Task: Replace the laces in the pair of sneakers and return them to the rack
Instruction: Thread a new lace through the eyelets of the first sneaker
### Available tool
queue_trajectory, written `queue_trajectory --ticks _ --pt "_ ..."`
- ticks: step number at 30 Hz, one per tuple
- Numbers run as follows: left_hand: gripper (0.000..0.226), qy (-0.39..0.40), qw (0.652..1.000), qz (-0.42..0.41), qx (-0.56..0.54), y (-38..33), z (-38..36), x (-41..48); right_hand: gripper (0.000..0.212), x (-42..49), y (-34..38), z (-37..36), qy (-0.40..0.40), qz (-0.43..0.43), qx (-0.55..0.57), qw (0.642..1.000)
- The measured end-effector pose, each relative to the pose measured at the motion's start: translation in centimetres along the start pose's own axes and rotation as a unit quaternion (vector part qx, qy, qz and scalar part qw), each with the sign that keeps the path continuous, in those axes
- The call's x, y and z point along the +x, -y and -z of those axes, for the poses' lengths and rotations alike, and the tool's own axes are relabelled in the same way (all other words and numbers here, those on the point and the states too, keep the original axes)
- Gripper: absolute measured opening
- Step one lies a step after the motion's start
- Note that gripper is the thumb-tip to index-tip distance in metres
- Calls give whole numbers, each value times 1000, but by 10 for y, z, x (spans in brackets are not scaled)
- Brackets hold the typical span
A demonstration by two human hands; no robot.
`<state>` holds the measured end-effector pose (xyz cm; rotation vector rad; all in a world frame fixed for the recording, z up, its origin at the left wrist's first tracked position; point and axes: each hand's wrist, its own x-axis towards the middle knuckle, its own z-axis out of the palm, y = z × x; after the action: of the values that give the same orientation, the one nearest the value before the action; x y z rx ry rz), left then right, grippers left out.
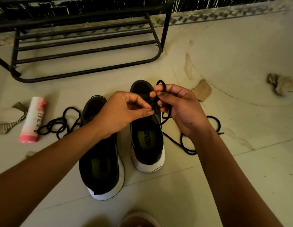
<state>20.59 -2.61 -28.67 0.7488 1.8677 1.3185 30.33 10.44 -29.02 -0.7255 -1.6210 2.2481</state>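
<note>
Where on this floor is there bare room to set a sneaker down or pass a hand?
Bare: the floor right of the trailing lace, and the strip between the rack and the left sneaker. Crowded: left of that sneaker, where a loose lace, pink bottle and crumpled paper lie.

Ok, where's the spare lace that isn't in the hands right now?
In the head view it's on the left: the spare lace lies in loose coils on the floor, between the pink bottle and the left sneaker.
</note>
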Motion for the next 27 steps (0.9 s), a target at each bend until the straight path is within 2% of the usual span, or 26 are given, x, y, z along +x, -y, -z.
queue_trajectory --ticks 3,7,12,15,18,21,24,27 --pt "26 -26 998 -29 48 3 -1 0 21 0 0 2 0 5 2 1000" --pt "34 -18 993 -48 105 2 -3 1 19 -2 -1 1 11 2 3 1000" --pt "29 -35 996 -54 55 -2 1 0 18 -2 1 0 -19 9 -27 999" --pt "27 -63 976 -112 173 -5 19 -3 19 -3 1 5 -59 11 -41 997" --pt "19 -41 938 -149 309 -1 48 -3 21 -6 1 14 -87 -5 2 996" --pt "12 -56 916 -70 390 17 84 2 23 -11 -1 28 -100 -45 23 994" --pt "7 -95 912 25 399 37 112 -1 24 -13 -10 40 -121 -105 -53 986" --pt "13 -80 906 78 409 47 115 -7 22 -14 -22 43 -122 -160 -111 973"
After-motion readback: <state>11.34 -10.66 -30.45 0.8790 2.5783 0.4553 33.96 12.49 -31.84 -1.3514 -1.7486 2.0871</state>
